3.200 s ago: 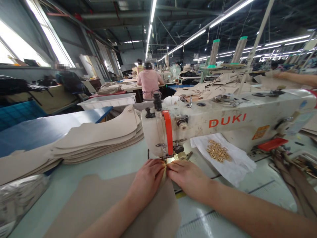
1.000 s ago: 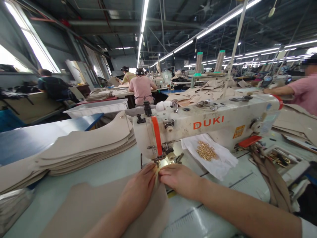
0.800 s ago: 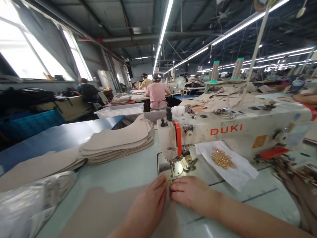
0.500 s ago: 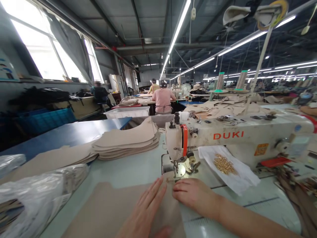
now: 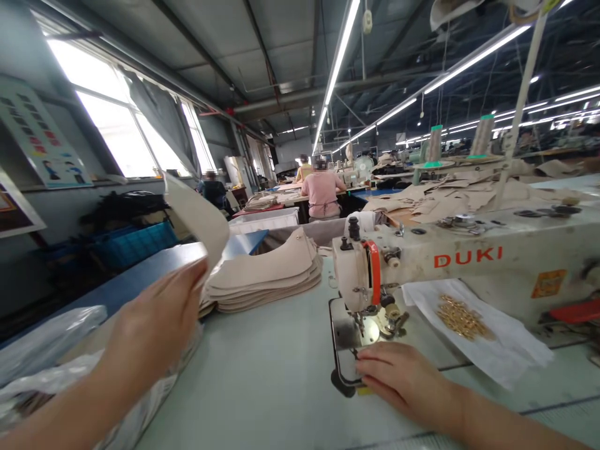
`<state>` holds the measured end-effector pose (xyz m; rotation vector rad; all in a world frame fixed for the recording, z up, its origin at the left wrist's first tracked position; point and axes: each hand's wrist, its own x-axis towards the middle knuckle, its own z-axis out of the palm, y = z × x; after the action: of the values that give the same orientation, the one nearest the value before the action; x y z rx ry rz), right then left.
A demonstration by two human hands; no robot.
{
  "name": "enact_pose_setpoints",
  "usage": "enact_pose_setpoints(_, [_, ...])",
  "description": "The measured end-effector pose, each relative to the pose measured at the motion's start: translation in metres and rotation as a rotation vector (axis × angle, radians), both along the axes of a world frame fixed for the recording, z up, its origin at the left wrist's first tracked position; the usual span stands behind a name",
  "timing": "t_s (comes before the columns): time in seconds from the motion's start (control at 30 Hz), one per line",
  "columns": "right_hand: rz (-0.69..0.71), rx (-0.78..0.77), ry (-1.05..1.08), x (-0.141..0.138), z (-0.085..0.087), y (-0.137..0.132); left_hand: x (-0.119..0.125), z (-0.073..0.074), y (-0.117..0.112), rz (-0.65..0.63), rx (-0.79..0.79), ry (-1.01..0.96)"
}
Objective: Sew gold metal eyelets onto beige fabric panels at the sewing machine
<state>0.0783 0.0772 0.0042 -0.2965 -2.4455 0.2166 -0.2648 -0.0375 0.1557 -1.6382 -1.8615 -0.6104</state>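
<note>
My left hand (image 5: 154, 312) is raised at the left, its fingers closed on a beige fabric piece (image 5: 199, 215) that stands up curved above the hand. Below and beside it lies a stack of cut beige pieces (image 5: 262, 278). My right hand (image 5: 403, 378) lies low at the front of the sewing machine (image 5: 422, 250), with fingers bent and pressed together. Its fingertips are at the metal needle plate (image 5: 344, 331), just below the presser foot. Whatever may be between those fingertips is hidden. Behind that hand, small gold metal parts (image 5: 462, 317) lie heaped on a white cloth (image 5: 510, 350).
Clear plastic wrapping (image 5: 60, 337) lies at the left edge of the pale green tabletop (image 5: 253, 375). Thread cones (image 5: 482, 137) stand at the back right, near piled beige cut pieces (image 5: 435, 194). A person in a pink top (image 5: 322, 190) sits farther off.
The fabric piece has left the machine; my left hand has lifted it up and to the left. My right hand stays near the needle plate. The view has shifted left.
</note>
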Motion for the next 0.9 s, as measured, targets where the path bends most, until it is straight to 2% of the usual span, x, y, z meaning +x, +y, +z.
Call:
enact_pose_setpoints(0.03, [-0.007,-0.008,-0.002,0.0,0.0,0.0,0.008,0.014,0.025,0.029,-0.034,0.061])
enact_pose_setpoints(0.07, [-0.012,-0.015,-0.007,0.0,0.001,0.0,0.014,0.022,0.05,0.067,-0.057,0.076])
enact_pose_setpoints(0.1, [-0.015,-0.02,-0.013,-0.001,0.001,0.001,0.019,0.022,0.073,0.086,-0.194,0.059])
enact_pose_setpoints(0.13, [-0.018,-0.028,-0.026,-0.001,0.001,0.001,0.022,0.017,0.095,0.117,-0.223,0.037])
enact_pose_setpoints(0.2, [-0.027,-0.036,-0.051,-0.001,0.001,0.003,0.022,-0.007,0.128,0.165,-0.287,-0.009])
enact_pose_setpoints(0.3, [-0.051,-0.002,-0.048,-0.003,-0.003,0.006,0.019,-0.053,0.153,0.252,-0.377,-0.082])
enact_pose_setpoints(0.37, [-0.04,0.035,-0.029,-0.005,-0.006,0.008,0.018,-0.074,0.158,0.287,-0.405,-0.104])
enact_pose_setpoints(0.4, [-0.026,0.04,-0.03,-0.006,-0.007,0.009,0.018,-0.079,0.157,0.293,-0.417,-0.112])
enact_pose_setpoints(0.47, [-0.004,0.025,-0.046,-0.008,-0.007,0.009,0.017,-0.084,0.155,0.29,-0.443,-0.128])
enact_pose_setpoints(0.63, [0.054,0.034,-0.061,-0.005,-0.002,0.011,0.006,-0.085,0.142,0.228,-0.446,-0.151])
enact_pose_setpoints(0.77, [0.091,0.065,-0.068,-0.003,0.002,0.012,-0.031,-0.074,0.12,0.187,-0.368,-0.149])
enact_pose_setpoints(0.9, [0.081,0.122,-0.036,-0.004,0.007,0.009,-0.098,-0.05,0.087,0.321,-0.245,-0.187])
